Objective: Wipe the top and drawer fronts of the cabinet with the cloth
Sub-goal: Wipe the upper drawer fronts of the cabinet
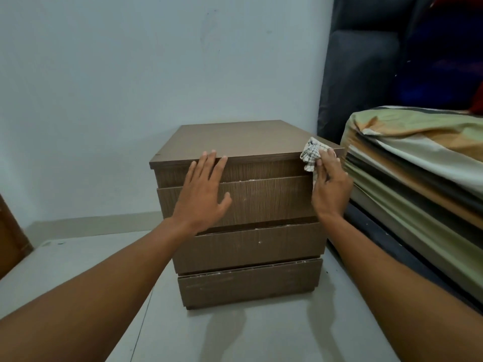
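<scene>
Now the right hand (330,189) clasps the soft, limp checked beige cloth (311,154), bunched beyond the grip, left hand (201,194) released, flat on the brown wooden cabinet (235,137).

cabinet (245,142): stood on floor (78,270), wall (130,61) behind
bed (418,163): right of cabinet
cloth (311,155): at cabinet's right front corner

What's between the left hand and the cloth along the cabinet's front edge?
Only bare wood, in the head view: the cabinet front edge and face run uncovered from the left hand to the cloth.
</scene>
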